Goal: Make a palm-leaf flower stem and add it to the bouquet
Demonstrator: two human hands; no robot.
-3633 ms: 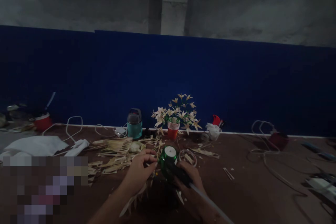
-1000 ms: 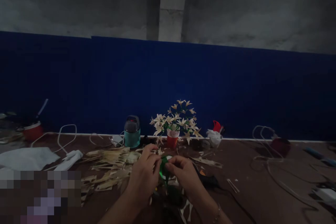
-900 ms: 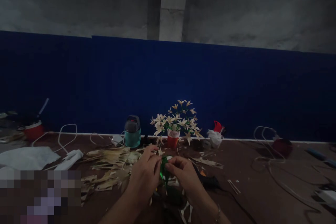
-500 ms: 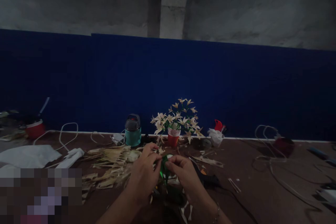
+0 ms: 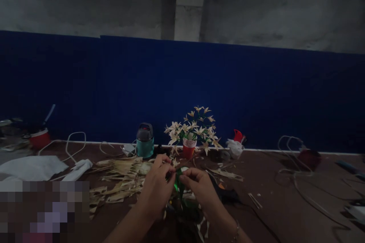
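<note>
My left hand (image 5: 158, 188) and my right hand (image 5: 199, 188) meet low in the middle of the view. The right thumb and fingers are pinched on a dark green leaf-like strip (image 5: 180, 184) that hangs down between the hands. My left fingertips are closed at its upper left edge, around something too small and dark to name. Just beyond the hands, a red-and-white cup (image 5: 188, 151) holds a bunch of pale, star-shaped flowers (image 5: 193, 126) with green stems. Dry, pale husk pieces (image 5: 125, 169) lie to the left of my left hand.
A teal lidded jar (image 5: 145, 146) stands behind the husks. White sheeting (image 5: 32, 168) and a red container (image 5: 40, 139) are on the left. To the right lie a black tool (image 5: 228, 195) with a cord, a white bag (image 5: 235, 148), and loose cables (image 5: 310, 197). A blue panel (image 5: 182, 79) closes off the back.
Little differs. The fingers have shifted very slightly around the green strip, and the whole view has moved a touch.
</note>
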